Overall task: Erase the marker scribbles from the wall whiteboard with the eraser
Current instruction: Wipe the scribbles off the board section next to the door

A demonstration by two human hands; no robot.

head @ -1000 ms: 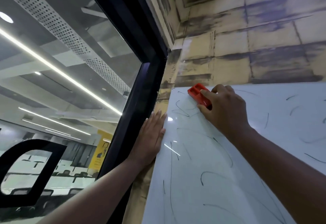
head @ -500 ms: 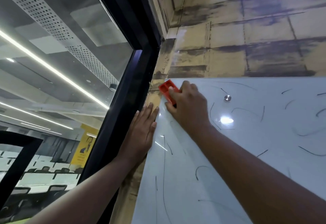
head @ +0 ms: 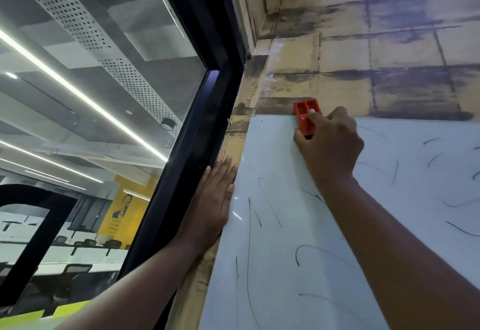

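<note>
A glossy white whiteboard (head: 280, 163) hangs on the wall, with thin black marker scribbles (head: 250, 225) scattered over its lower left and right parts. My right hand (head: 330, 148) grips a red plastic eraser (head: 305, 116) and holds it against the board's top edge, near the top left corner. The eraser's upper end overlaps the wall above the board. My left hand (head: 214, 199) lies flat, fingers straight, on the wall strip beside the board's left edge.
A black window frame (head: 197, 127) runs diagonally just left of my left hand, with glass looking onto an office with desks and ceiling lights. Yellowish, dark-streaked wall panels (head: 389, 51) fill the space above the board.
My right hand has swept the eraser left to the board's corner, then right and up to the top edge. Scribbles near the top left corner are gone. My left hand stays put.
</note>
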